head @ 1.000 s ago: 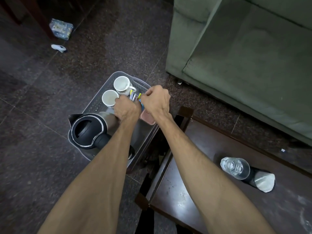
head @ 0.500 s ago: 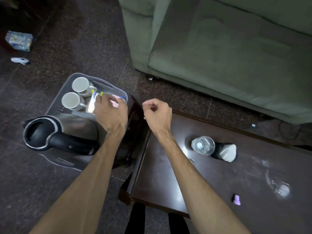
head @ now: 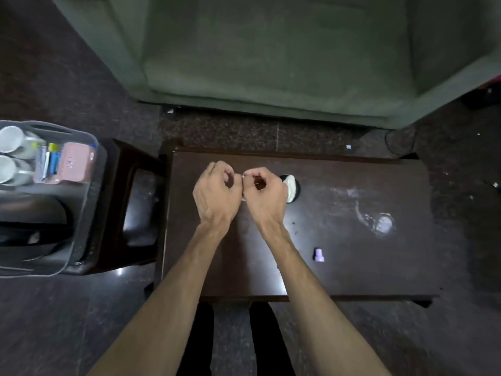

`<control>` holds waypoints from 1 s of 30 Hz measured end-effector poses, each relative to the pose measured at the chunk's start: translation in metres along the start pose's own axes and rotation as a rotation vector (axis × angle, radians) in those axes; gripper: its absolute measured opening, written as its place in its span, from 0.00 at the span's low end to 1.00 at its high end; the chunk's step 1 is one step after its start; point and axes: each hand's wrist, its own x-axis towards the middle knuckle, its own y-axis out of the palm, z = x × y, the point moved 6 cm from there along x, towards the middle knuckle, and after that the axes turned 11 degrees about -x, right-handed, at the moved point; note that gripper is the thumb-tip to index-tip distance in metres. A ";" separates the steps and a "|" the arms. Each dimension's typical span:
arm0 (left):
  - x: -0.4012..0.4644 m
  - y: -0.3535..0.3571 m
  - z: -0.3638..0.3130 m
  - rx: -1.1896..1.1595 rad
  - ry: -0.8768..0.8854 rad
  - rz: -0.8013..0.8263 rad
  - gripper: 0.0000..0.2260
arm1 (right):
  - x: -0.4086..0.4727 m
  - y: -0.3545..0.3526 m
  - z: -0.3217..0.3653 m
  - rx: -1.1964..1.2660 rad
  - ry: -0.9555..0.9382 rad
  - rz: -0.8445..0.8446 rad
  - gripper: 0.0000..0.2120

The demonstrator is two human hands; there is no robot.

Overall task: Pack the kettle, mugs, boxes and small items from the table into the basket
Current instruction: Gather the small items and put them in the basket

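Left hand (head: 217,192): fingers curled, over the table (head: 352,240), holding nothing visible.
Right hand (head: 264,194): curled around something clear; grip unclear.
Basket (head: 89,185): left of table, holding mugs (head: 10,156), kettle (head: 29,221), pink box (head: 76,164).
Purple item (head: 319,254): on table.

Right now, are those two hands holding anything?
Cannot be told. The left hand and right hand curl side by side over the table; the blur hides any object between them.

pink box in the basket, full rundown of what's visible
The pink box is a dull pink, rounded-cornered rectangle, seemingly plastic or card, with faint unreadable marking on top. It lies flat at the far right corner of the grey basket, against the wall, beside the small coloured items. Neither hand touches it.
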 end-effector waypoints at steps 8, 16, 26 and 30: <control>-0.103 0.117 -0.047 0.076 0.001 0.319 0.07 | -0.023 -0.099 -0.156 -0.175 0.243 -0.142 0.03; -0.179 0.187 -0.013 0.340 0.072 0.788 0.09 | -0.046 -0.113 -0.272 -0.403 0.462 0.024 0.09; -0.222 0.208 0.052 0.687 0.235 1.109 0.25 | -0.050 -0.074 -0.312 -0.510 0.419 0.182 0.13; -0.225 0.216 0.063 0.691 0.292 1.120 0.21 | -0.046 -0.069 -0.320 -0.509 0.396 0.170 0.11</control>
